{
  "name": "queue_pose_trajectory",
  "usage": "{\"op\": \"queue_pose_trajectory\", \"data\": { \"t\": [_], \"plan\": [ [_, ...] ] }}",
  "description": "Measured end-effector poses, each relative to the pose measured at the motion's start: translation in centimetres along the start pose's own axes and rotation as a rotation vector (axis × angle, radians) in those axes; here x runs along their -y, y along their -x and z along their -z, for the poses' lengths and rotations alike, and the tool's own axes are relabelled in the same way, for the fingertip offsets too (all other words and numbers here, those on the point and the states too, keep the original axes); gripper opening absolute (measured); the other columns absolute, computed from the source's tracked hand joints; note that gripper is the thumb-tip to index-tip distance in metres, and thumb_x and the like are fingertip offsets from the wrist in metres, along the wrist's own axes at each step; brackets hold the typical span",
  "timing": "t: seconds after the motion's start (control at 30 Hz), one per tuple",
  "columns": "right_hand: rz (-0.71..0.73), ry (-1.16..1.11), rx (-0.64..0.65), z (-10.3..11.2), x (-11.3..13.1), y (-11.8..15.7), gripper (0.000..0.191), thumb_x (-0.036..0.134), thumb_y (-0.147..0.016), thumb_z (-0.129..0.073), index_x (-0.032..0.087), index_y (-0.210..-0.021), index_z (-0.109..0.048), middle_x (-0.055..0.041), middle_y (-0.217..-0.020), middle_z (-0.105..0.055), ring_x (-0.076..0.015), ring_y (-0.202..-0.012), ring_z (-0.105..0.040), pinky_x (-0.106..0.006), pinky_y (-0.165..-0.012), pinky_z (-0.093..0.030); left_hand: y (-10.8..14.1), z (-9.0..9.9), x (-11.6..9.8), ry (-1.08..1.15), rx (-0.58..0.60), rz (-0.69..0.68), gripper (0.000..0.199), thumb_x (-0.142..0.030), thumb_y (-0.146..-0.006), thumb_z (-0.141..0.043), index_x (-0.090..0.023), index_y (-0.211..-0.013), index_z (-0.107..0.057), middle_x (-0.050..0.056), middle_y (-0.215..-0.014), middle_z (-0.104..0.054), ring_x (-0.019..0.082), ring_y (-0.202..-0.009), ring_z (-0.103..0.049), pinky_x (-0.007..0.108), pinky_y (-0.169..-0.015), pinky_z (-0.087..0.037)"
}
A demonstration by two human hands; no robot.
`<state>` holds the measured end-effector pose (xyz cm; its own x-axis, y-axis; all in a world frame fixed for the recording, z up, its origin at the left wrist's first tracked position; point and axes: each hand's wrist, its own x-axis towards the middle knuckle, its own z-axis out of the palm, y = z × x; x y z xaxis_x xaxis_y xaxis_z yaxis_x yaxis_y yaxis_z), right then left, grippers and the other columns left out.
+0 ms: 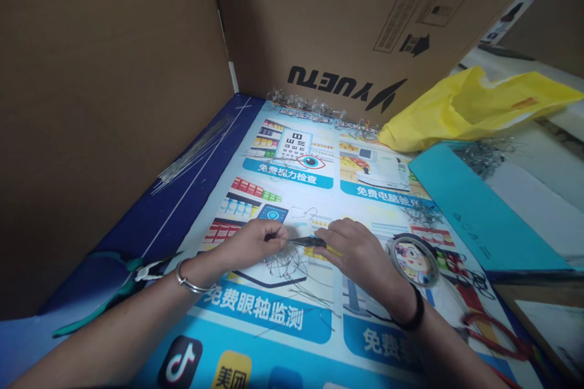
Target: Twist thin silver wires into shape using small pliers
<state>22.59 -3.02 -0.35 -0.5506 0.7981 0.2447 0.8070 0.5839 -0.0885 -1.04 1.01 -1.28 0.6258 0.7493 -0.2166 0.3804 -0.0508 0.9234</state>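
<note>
Near the middle of the printed sheet, my left hand [255, 244] pinches a thin wire piece between thumb and fingertips; the exact shape of the piece is too small to make out. My right hand [358, 249] is wrapped round the yellow handles of needle-nose pliers [303, 241]. Their dark jaws point left and meet the wire at my left fingertips. Just below both hands lies a loose tangle of thin bent wires [292, 267]. Beside my left forearm rests a pair of teal-handled cutters [132, 273], partly covered by the arm.
Cardboard walls [319, 24] stand behind and left. Straight wires [194, 152] lie at the left, with bent wire pieces [310, 103] along the back. A yellow bag [474, 109], turquoise box [488, 213], round clear-topped object [414, 260] and red-handled scissors [497, 331] are at right.
</note>
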Motion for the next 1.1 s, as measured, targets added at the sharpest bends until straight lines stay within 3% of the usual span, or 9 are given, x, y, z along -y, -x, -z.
{"op": "queue_pose_trajectory", "data": {
  "t": [0.27, 0.43, 0.6, 1.1],
  "plan": [
    [-0.005, 0.058, 0.081, 1.3, 0.7, -0.4, 0.029, 0.04, -0.082, -0.06, 0.02, -0.102, -0.06, -0.0062, -0.088, -0.059, -0.0203, -0.084, -0.05, -0.031, -0.071, -0.034, 0.0, -0.1, 0.0, -0.009, -0.001, 0.007, 0.012, -0.019, -0.079, -0.048, -0.016, -0.072, -0.056, -0.002, -0.064, -0.051, 0.011, -0.059, -0.043, 0.021, -0.056, -0.033],
    [0.018, 0.223, 0.102, 2.1, 1.2, -0.5, 0.029, 0.041, -0.083, -0.058, 0.02, -0.103, -0.058, -0.007, -0.091, -0.057, -0.0222, -0.084, -0.046, -0.033, -0.07, -0.029, 0.1, -0.1, -0.4, -0.012, 0.013, -0.008, 0.015, -0.021, -0.08, -0.047, -0.015, -0.068, -0.053, -0.003, -0.063, -0.047, 0.01, -0.059, -0.042, 0.022, -0.056, -0.032],
    [0.053, 0.377, 0.091, 2.7, 1.8, -0.2, 0.025, 0.023, -0.085, -0.055, 0.02, -0.11, -0.055, -0.0066, -0.091, -0.057, -0.0222, -0.083, -0.045, -0.036, -0.071, -0.028, 0.0, -0.1, -0.5, -0.018, -0.002, 0.005, 0.017, -0.023, -0.08, -0.047, -0.015, -0.067, -0.053, -0.003, -0.061, -0.047, 0.01, -0.057, -0.041, 0.021, -0.056, -0.032],
    [0.044, 0.427, 0.057, 2.2, 2.3, 0.3, 0.028, 0.019, -0.086, -0.053, 0.018, -0.113, -0.055, -0.0064, -0.089, -0.056, -0.0215, -0.08, -0.045, -0.036, -0.069, -0.03, 0.0, -0.3, -0.4, 0.057, -0.047, 0.031, 0.016, -0.024, -0.079, -0.049, -0.015, -0.066, -0.052, -0.004, -0.058, -0.046, 0.009, -0.054, -0.038, 0.02, -0.053, -0.031]
  ]
}}
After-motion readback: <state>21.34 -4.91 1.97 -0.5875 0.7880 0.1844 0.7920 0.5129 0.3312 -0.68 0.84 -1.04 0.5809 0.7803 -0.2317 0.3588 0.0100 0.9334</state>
